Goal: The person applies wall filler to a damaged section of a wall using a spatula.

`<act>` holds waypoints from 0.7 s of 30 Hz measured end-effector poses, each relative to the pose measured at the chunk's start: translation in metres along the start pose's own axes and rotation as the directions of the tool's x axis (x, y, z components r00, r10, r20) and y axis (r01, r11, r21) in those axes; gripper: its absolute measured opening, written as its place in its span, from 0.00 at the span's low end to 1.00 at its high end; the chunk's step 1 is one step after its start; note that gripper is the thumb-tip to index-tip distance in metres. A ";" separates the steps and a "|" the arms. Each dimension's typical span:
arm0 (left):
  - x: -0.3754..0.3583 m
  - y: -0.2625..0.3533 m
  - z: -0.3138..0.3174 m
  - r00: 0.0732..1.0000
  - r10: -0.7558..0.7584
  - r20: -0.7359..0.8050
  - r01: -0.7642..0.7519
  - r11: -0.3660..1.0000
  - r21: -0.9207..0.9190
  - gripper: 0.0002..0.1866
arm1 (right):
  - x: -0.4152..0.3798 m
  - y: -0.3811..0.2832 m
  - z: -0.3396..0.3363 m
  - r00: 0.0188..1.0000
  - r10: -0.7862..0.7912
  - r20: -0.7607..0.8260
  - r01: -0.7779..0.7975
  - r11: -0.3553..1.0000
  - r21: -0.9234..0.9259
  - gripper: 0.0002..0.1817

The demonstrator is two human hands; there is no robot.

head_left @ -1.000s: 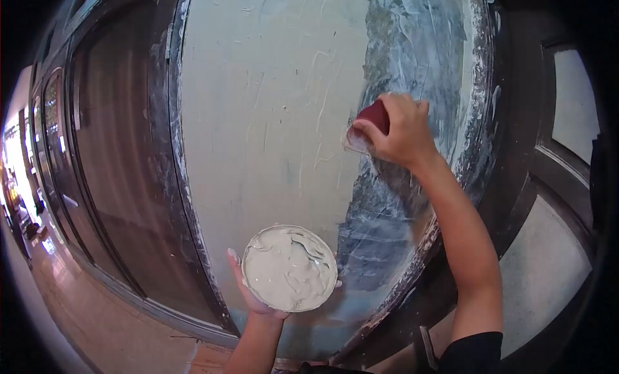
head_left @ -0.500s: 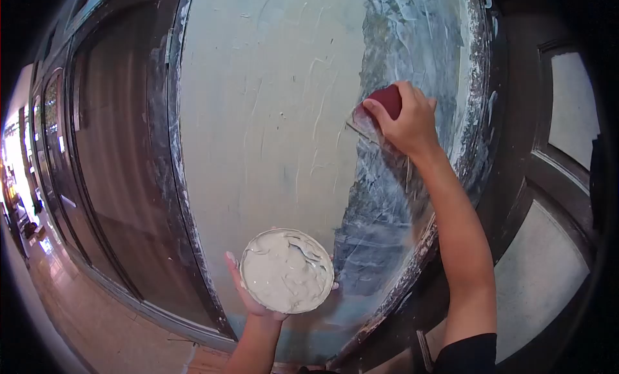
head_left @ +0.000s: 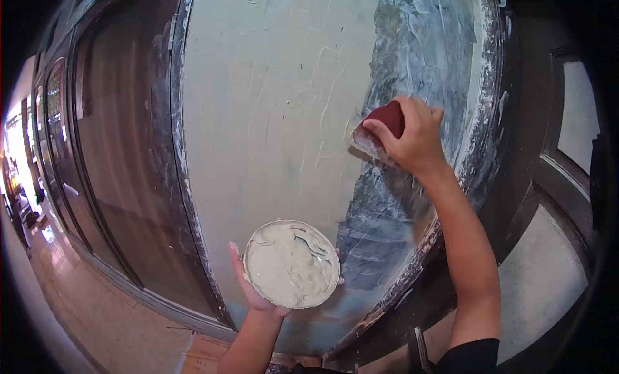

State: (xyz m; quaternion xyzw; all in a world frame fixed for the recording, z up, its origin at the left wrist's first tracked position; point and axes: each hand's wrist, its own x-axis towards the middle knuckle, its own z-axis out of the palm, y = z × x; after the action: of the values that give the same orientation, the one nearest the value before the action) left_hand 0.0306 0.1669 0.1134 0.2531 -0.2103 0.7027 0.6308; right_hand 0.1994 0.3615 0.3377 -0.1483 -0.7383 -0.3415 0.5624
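Note:
My right hand [head_left: 418, 132] grips a putty knife [head_left: 385, 119] by its dark red handle. The wide blade, smeared with filler, lies at the wall [head_left: 277, 103], by the border between the smooth pale coat and the patchy blue-grey strip [head_left: 425, 58]. Low in front of the wall, my left hand [head_left: 258, 290] holds a round tub [head_left: 293, 264] from beneath and around its side. Thick off-white putty with ridges and a dark gouge at upper right fills the tub. Some fingers of the left hand are hidden behind it.
Dark paint-smeared trim [head_left: 480, 90] edges the wall on the right, beside a dark panelled door [head_left: 548, 258]. On the left stand dark-framed glass panels [head_left: 129, 148]. A piece of cardboard [head_left: 205, 354] lies on the tiled floor [head_left: 122, 303] at lower left.
The putty knife and my right hand have moved slightly down in view. The tub has shifted a little up and right, and the wall a little right in view.

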 end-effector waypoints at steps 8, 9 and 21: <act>-0.006 -0.001 0.006 0.982 0.023 -0.188 0.037 0.950 0.309 0.55 | 0.023 0.018 -0.004 0.971 0.235 -0.046 -0.238 0.970 -0.056 0.30; -0.007 0.000 0.006 0.996 -0.002 -0.095 0.018 0.985 0.171 0.56 | 0.025 0.020 -0.009 0.952 0.301 -0.061 -0.303 0.953 -0.019 0.28; -0.026 0.022 0.018 0.935 0.167 -0.312 -0.053 0.937 0.344 0.51 | -0.023 -0.103 -0.107 0.892 -0.322 0.318 0.240 0.933 0.269 0.08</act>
State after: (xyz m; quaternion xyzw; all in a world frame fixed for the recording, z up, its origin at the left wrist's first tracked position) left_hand 0.0127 0.1329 0.1123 0.2190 0.0072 0.7954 0.5651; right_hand 0.2221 0.2191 0.2962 -0.0350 -0.8751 -0.3023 0.3764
